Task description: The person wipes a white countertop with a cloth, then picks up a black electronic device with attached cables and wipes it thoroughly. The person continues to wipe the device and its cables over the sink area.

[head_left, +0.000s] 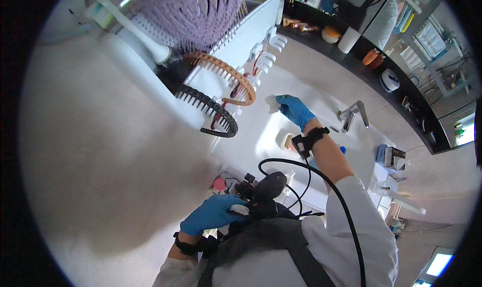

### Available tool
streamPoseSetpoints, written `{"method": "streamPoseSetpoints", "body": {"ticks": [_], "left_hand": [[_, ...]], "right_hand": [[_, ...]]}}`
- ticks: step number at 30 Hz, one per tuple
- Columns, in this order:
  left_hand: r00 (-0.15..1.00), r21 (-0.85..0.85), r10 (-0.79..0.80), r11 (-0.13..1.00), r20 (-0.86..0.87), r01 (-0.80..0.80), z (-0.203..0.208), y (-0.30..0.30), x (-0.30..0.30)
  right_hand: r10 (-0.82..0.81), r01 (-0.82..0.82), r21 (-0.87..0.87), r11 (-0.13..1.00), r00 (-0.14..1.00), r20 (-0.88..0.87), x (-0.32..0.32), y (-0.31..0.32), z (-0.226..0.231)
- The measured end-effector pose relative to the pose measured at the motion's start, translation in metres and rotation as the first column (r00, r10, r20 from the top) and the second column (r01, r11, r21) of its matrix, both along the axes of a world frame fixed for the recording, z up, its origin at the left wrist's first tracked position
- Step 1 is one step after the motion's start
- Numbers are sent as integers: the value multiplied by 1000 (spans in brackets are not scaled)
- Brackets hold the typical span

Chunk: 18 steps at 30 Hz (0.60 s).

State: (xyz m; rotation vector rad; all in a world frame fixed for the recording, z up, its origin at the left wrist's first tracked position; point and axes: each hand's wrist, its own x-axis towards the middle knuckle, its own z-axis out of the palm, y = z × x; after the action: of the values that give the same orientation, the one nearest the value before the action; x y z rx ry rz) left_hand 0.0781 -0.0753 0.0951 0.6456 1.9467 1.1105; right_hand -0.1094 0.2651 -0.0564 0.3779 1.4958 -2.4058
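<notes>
My right hand [297, 112], in a blue glove, reaches over the white washbasin [326, 98]. Its fingers are closed on a crumpled white wipe [272, 104]. The chrome tap [353, 115] stands to the right of that hand. Also gloved in blue, my left hand [213, 215] is held close to my body at the lower middle. Its fingers curl around a small white wad [240, 209], whose kind I cannot make out. A small pale container [287, 141] with something orange-pink sits in the basin, near my right wrist.
A white wall organiser [221, 56] at upper left carries a purple woven item [193, 13], a brown headband [233, 76] and a black headband [216, 111]. Behind the basin runs a dark shelf [326, 48] with jars under a mirror. A tissue box [391, 157] stands right.
</notes>
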Motion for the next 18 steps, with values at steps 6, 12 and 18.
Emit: {"method": "streamPoseSetpoints", "body": {"ticks": [6, 12, 18], "left_hand": [[984, -69, 169, 984, 56, -165, -13, -5, 8], [930, -99, 338, 940, 148, -326, -23, -7, 23], [916, -95, 391, 919, 92, -383, -39, -7, 38]], "right_hand": [[-11, 102, 745, 659, 992, -126, -46, -17, -72], [149, 359, 848, 391, 884, -443, -59, -99, -133], [590, 22, 691, 722, 501, -633, 58, -207, -119]]}}
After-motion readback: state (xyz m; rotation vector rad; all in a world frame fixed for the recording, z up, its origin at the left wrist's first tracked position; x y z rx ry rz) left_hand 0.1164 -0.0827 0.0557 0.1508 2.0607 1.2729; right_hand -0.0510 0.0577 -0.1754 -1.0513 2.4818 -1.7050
